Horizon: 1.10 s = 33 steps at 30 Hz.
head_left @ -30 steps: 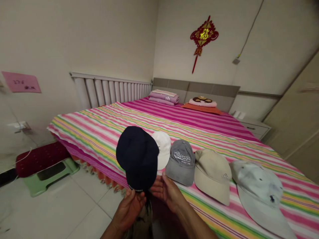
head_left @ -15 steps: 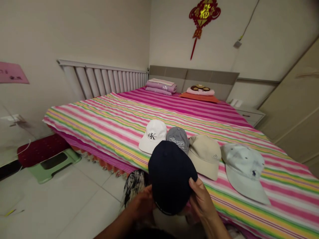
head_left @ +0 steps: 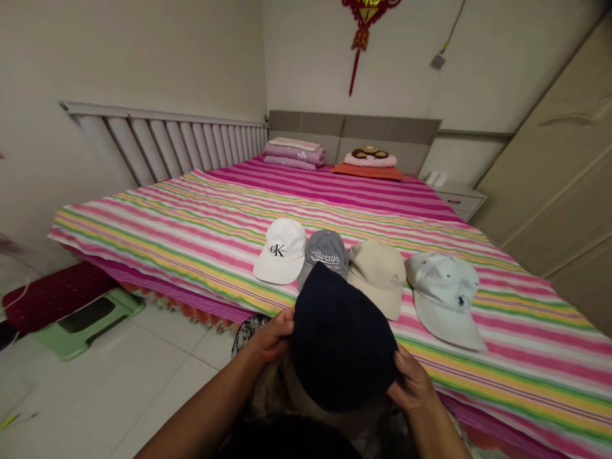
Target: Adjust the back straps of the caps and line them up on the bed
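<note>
Currently both hands grip a navy baseball cap (head_left: 342, 338) by its sides, the left hand (head_left: 272, 335) curled around one edge and the right hand (head_left: 414, 380) around the other, holding it in the air at the near edge of the striped bed (head_left: 143, 242). From the head camera, it overlaps the lower part of a grey cap (head_left: 325, 248). A white cap (head_left: 280, 252), the grey cap, a beige cap (head_left: 377, 277) and a pale blue cap (head_left: 444, 296) lie in a row close to that edge. Folded bedding (head_left: 294, 153) and a small pillow (head_left: 370, 158) sit before the headboard (head_left: 354, 127) at the far edge, a radiator (head_left: 162, 146) runs along the left wall, and a green step stool (head_left: 90, 325) stands on the tiled floor (head_left: 119, 382)
</note>
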Tool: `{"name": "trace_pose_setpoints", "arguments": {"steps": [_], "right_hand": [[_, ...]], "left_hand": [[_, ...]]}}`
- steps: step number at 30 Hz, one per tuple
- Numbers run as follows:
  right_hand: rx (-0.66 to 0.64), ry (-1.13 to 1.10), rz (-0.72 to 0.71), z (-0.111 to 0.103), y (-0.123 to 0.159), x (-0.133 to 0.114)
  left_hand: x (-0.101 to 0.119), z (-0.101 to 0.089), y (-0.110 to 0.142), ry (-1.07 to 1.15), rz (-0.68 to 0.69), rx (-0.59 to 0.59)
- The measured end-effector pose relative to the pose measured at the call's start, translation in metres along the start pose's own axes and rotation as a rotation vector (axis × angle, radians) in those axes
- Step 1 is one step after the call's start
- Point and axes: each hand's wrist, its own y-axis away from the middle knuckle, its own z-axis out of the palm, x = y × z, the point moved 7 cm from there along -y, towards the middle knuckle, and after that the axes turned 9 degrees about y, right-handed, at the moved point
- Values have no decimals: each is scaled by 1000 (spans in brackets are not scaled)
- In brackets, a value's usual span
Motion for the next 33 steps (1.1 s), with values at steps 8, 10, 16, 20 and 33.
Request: {"name": "trace_pose_setpoints", "arguments": {"steps": [8, 10, 16, 20, 33], "right_hand": [[31, -92, -35, -4, -3, -12], [54, -109, -67, -11, -1, -12], [82, -87, -142, -32, 7, -15], [99, -30, -162, -48, 14, -10], [-106, -15, -33, -47, 32, 5]], "left_hand": [[5, 0, 1, 126, -34, 201], [5, 5, -3, 119, -22, 172], [-4, 17, -10, 48, -68, 115], [-5, 28, -8, 42, -78, 74], [3, 61, -8, -163, -40, -191]]}}
